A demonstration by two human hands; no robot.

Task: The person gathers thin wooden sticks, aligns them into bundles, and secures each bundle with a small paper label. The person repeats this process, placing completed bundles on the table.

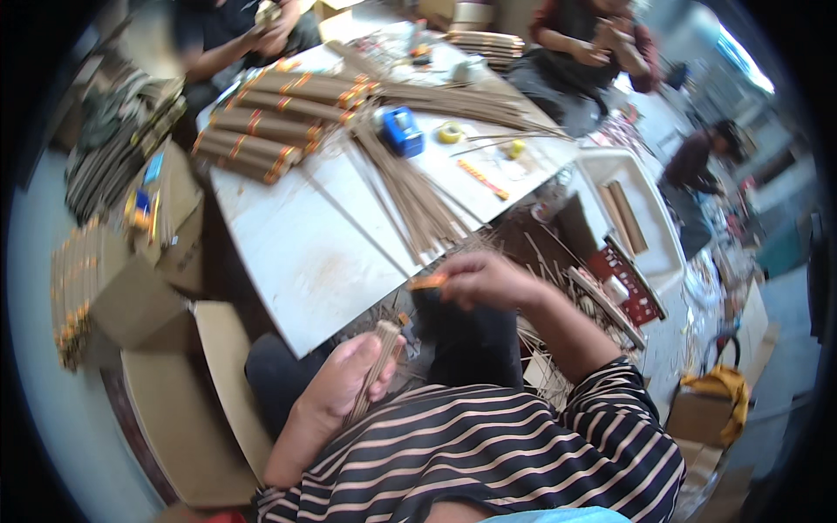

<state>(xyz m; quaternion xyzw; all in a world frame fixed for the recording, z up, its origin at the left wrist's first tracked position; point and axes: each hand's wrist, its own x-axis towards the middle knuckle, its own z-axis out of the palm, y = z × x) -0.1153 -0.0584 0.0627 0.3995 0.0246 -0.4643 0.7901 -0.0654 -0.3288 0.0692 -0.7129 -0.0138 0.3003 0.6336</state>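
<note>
My left hand (356,376) is closed around an upright bundle of thin brown incense sticks (384,336), held close to my striped shirt. To its upper right, past the table's near edge, my right hand (478,281) pinches a small orange paper strip (427,282), slightly blurred. A single stick (353,222) runs across the white table (288,253) toward that strip; whether the fingers touch it I cannot tell. Loose incense sticks (405,196) lie fanned over the table beyond my right hand.
Wrapped bundles (261,131) are piled at the table's far left. A blue tape dispenser (402,131), a yellow tape roll (450,132) and a printed orange strip (482,179) lie on the table. Cardboard boxes (174,410) stand left, a white bin (671,235) right. Several people work nearby.
</note>
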